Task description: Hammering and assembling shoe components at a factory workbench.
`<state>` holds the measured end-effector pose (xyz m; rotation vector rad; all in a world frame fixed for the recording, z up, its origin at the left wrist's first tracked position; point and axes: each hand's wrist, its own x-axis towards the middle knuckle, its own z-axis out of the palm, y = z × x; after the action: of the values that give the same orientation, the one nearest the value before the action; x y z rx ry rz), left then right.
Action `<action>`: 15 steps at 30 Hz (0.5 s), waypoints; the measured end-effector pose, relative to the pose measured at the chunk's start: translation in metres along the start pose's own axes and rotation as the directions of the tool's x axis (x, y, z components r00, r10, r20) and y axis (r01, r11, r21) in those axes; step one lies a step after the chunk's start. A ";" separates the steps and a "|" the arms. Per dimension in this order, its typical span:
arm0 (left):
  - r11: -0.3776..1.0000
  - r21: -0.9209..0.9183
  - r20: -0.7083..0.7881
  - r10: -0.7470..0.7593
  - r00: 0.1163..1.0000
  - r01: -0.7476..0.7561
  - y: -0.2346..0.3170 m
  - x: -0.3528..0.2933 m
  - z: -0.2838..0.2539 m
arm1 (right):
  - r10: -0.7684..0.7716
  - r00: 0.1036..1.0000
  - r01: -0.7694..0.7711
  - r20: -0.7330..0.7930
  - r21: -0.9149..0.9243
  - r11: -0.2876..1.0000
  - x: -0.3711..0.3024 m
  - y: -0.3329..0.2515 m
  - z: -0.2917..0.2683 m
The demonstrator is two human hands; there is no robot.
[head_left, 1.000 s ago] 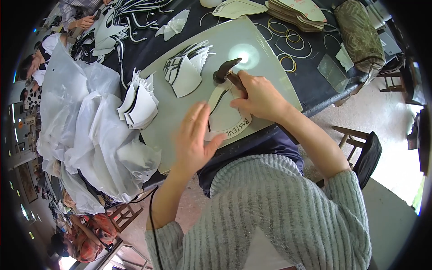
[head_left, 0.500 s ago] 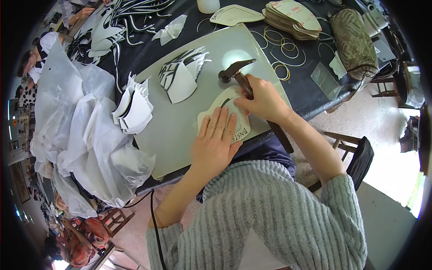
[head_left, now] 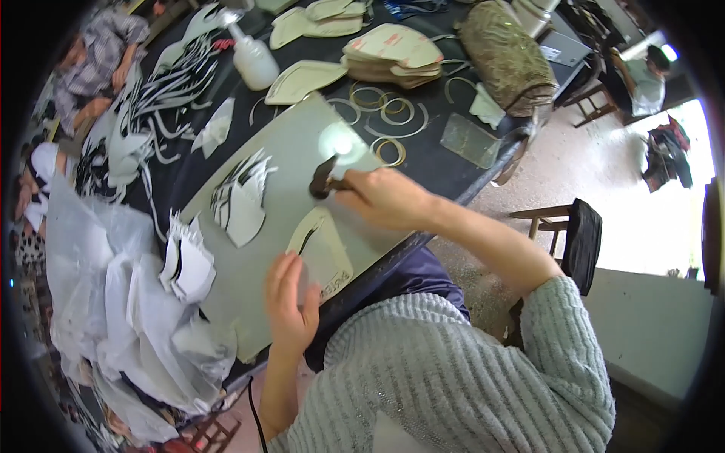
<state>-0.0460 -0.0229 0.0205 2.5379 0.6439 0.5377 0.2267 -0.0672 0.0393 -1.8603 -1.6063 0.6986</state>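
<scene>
My right hand (head_left: 385, 198) is closed around a hammer (head_left: 320, 181), whose dark head is over the grey board (head_left: 291, 143), just beyond a cream template piece (head_left: 330, 249). That piece lies flat, with a dark curved strip or slot near its left edge and handwriting along its near end. My left hand (head_left: 289, 302) is at its left edge, fingers stretched and thumb apart, with nothing visible in it. Whether the fingertips touch the piece I cannot tell. Farther left on the board are two fanned stacks of white cut pieces with black strips, one stack (head_left: 245, 211) beyond the other (head_left: 189, 264).
Crumpled clear plastic bags (head_left: 121, 294) cover the table's left end. Beyond the board are a spray bottle (head_left: 253, 60), stacked cream pieces (head_left: 393, 57), ring-shaped coils (head_left: 389, 151) and a patterned roll (head_left: 506, 57). A wooden chair (head_left: 555, 219) stands right. Another person (head_left: 98, 64) sits far left.
My left hand has lifted off the template piece and drawn back to its left edge. My right hand has pulled away from the piece with the hammer. The view has shifted.
</scene>
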 end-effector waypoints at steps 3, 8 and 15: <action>0.971 -0.148 -0.267 -0.222 0.938 0.188 -0.003 0.023 -0.003 | 0.028 1.000 -0.027 0.007 -0.165 0.986 -0.007 -0.010 -0.023; 0.974 -0.126 -0.292 -0.217 0.931 0.187 -0.011 0.040 0.013 | -0.069 0.992 0.094 0.105 -0.261 0.961 -0.008 -0.034 -0.014; 0.963 -0.022 -0.199 -0.267 0.943 0.268 -0.006 0.050 0.021 | 0.052 0.970 0.053 0.239 -0.412 0.909 -0.011 -0.041 0.004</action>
<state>0.0026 0.0014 0.0127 2.3648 1.0467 0.6977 0.1942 -0.0733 0.0660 -2.1361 -2.0454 0.6415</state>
